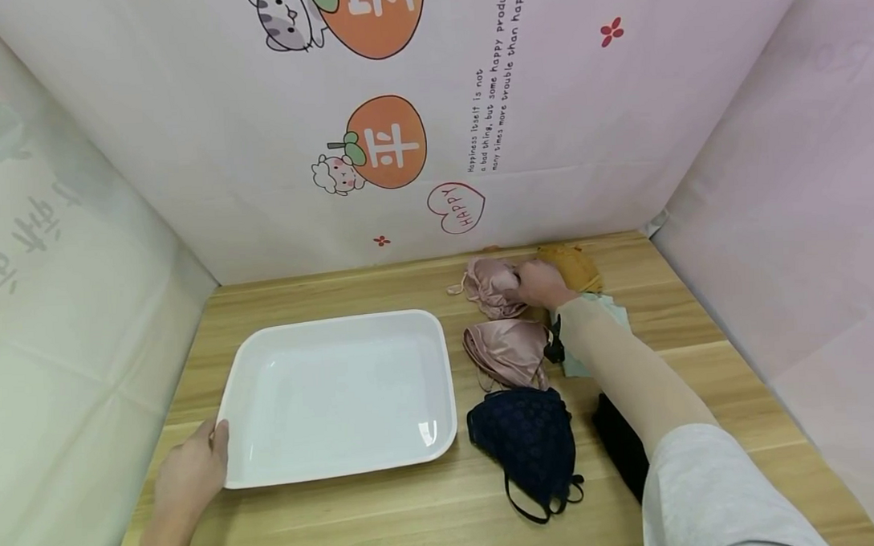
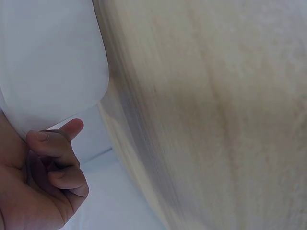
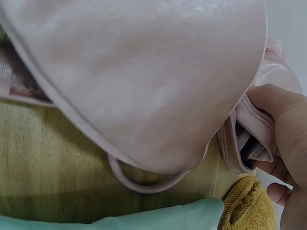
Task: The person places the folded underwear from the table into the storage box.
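Observation:
My left hand (image 1: 187, 474) grips the left rim of a white rectangular tray (image 1: 340, 397), whose inside is bare. Close up in the left wrist view, its curled fingers (image 2: 69, 179) lie at the tray's corner. At the back right, my right hand (image 1: 541, 284) pinches the edge of a pale pink satin bra (image 1: 486, 283) between thumb and fingers. The right wrist view shows this bra's folded edge (image 3: 254, 120) between them. A second pink satin bra (image 1: 508, 347) lies just nearer and fills much of that view. Nearer still lies a navy bra (image 1: 525, 439) with its straps loose.
A mustard lace bra (image 1: 574, 266) lies at the back, beside my right hand. Mint-green fabric (image 1: 577, 364) and a black item (image 1: 620, 443) are partly covered by my right arm. Printed white cloth walls (image 1: 550, 197) enclose the wooden table (image 1: 330, 518) on three sides.

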`<action>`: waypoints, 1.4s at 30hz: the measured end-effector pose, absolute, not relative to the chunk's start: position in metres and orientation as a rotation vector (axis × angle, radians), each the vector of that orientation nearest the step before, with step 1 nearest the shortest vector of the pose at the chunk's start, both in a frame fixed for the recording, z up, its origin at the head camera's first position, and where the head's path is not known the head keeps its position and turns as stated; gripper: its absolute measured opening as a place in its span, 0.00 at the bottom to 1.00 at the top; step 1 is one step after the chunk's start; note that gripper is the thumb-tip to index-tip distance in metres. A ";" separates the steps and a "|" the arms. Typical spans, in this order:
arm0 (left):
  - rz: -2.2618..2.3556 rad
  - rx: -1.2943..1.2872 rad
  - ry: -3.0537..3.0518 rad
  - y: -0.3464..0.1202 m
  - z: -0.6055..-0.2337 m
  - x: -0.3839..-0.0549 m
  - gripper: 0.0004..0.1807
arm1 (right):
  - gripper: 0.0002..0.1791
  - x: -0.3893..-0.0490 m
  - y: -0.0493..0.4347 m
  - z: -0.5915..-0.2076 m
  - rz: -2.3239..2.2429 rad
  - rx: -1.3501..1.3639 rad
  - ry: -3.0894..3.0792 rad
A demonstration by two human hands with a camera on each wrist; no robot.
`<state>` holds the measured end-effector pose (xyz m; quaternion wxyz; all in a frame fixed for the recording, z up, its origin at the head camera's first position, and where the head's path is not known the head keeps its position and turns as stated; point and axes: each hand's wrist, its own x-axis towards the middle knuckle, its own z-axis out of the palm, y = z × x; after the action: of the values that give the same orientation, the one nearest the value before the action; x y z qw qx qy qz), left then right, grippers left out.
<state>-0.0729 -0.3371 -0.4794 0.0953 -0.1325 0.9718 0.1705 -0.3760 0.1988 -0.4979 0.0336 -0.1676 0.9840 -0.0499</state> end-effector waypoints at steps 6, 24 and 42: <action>0.495 -0.395 2.888 -0.336 -0.479 -0.072 0.40 | 0.30 -0.374 0.200 -0.499 -0.198 -0.521 3.028; 0.513 -0.413 2.880 -0.334 -0.480 -0.069 0.42 | 0.20 -0.370 0.198 -0.483 -0.450 -0.577 3.095; 0.531 -0.398 2.907 -0.335 -0.480 -0.070 0.40 | 0.15 -0.361 0.181 -0.439 -0.482 -0.647 3.182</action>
<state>-0.0702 -0.3347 -0.4801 0.0800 -0.1332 0.9718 0.1774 -0.3607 0.1810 -0.4393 -0.0705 -0.1966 0.9669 -0.1464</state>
